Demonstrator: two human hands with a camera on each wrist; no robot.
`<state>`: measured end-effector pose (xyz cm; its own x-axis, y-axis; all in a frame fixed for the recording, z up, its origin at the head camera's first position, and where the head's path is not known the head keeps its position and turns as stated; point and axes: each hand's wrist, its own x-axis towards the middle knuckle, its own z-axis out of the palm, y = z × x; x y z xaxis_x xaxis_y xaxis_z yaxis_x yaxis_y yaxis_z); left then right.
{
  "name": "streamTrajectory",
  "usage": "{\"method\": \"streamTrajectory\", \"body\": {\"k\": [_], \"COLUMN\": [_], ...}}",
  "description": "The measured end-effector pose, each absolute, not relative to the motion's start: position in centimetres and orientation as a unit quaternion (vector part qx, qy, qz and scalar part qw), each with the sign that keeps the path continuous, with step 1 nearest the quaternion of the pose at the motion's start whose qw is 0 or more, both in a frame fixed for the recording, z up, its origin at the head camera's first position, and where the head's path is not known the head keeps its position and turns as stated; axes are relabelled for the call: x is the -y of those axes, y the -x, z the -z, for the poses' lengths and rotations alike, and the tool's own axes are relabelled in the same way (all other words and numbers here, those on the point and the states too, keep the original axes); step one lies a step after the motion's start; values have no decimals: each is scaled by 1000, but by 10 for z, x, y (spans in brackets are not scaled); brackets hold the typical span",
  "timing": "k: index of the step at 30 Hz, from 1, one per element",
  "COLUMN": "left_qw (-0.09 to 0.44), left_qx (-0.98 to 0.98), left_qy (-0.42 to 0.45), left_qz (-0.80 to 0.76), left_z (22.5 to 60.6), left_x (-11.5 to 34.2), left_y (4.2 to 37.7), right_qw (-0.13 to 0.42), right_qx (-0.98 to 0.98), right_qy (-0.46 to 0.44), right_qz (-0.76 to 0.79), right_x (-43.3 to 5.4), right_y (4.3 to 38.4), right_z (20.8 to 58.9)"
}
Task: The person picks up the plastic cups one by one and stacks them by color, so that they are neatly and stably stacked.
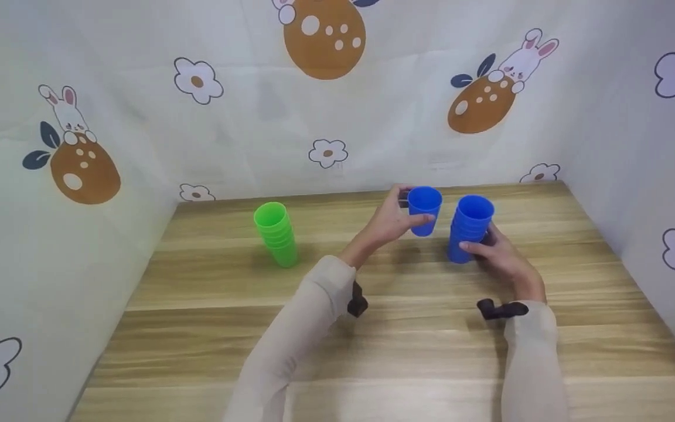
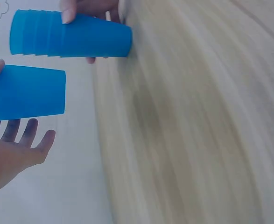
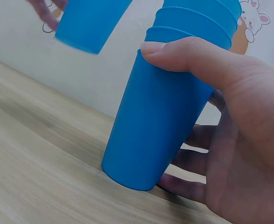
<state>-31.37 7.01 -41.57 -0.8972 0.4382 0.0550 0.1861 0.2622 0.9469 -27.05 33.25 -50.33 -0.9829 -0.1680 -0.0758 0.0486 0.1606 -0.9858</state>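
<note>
A single blue cup [image 1: 424, 212] hangs above the table in my left hand [image 1: 389, 221], thumb on the near side and fingers behind. In the left wrist view that cup [image 2: 29, 93] is off the wood, its base apart from the other cups. My right hand [image 1: 504, 258] grips a stack of several nested blue cups [image 1: 467, 234] low on its side. The right wrist view shows the thumb across the bottom cup [image 3: 160, 112], just under the stacked rims, with the fingers round the far side. The stack stands upright, its base at the tabletop.
To the left, a stack of several nested green cups [image 1: 279, 240] stands upright on the wooden table [image 1: 408, 363]. A patterned cloth [image 1: 255, 129] with rabbits and flowers rises behind the table and along both sides. Each wrist carries a black camera mount [image 1: 357, 300].
</note>
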Motion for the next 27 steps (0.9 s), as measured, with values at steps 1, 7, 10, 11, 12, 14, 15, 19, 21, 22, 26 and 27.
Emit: {"method": "streamTrajectory", "body": {"k": [1, 7, 10, 11, 12, 14, 15, 19, 21, 22, 26, 27], "left_qw": [105, 87, 81, 79, 77, 76, 76, 76, 73, 72, 68, 69], "left_qx": [-786, -785, -786, -786, -786, -787, -787, -786, -784, -784, -777, -776], "left_qy": [-204, -229, -232, -233, -233, -231, -231, -232, -234, -234, -235, -237], "left_qz": [-574, -569, -567, -568, -567, -567, -568, -568, -570, -571, -579, -581], "left_z": [412, 390, 378, 374, 370, 364, 361, 353, 350, 349, 346, 345], "left_x": [-71, -79, -85, -88, -90, -95, -98, -108, -112, -114, -122, -124], "left_y": [314, 316, 314, 313, 312, 309, 307, 301, 299, 298, 294, 293], "right_qw": [83, 76, 77, 77, 77, 79, 81, 88, 90, 92, 98, 100], "right_qx": [-756, -754, -754, -754, -754, -752, -751, -748, -754, -757, -758, -755], "right_qy": [41, 46, 47, 46, 46, 48, 48, 47, 45, 43, 39, 38], "right_qz": [648, 651, 650, 650, 650, 653, 654, 656, 649, 645, 644, 647], "right_x": [-332, -333, -333, -333, -333, -332, -332, -333, -333, -333, -333, -333], "right_y": [271, 271, 271, 271, 271, 271, 271, 271, 271, 271, 270, 270], "right_z": [503, 503, 502, 502, 501, 501, 501, 501, 501, 501, 500, 499]}}
